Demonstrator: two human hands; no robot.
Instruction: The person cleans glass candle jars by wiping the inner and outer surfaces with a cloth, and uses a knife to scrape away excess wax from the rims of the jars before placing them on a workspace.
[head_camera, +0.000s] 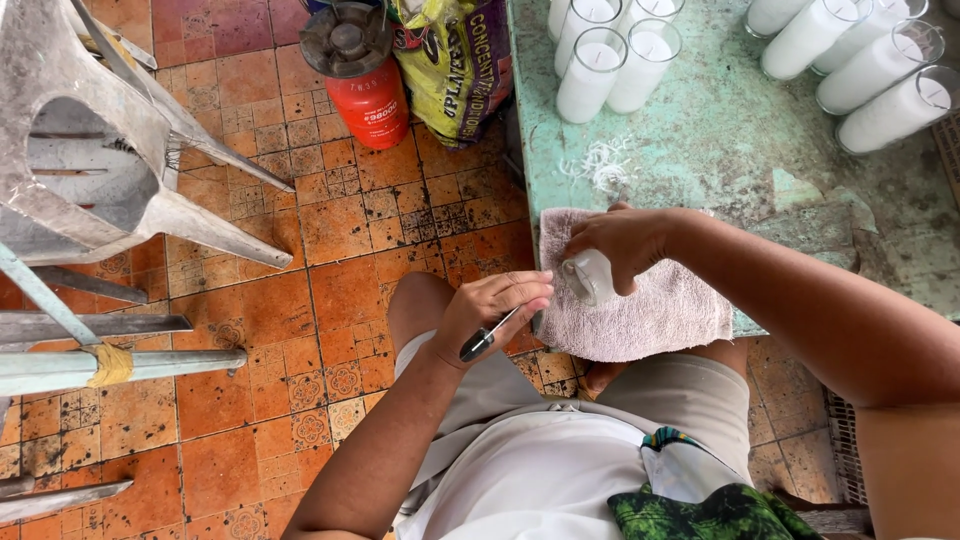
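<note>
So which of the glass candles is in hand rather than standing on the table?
The candle jar gripped in the right hand over the pink towel; the other candles stand grouped on the green table.

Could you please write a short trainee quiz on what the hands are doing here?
1. True or false: the right hand grips a glass candle over the towel.
2. What does the left hand hold? A) a thin dark-handled tool B) a sponge C) a cup
3. The finished candles stand on the green ____.

Key: 1 true; 2 A; 3 table.
</note>
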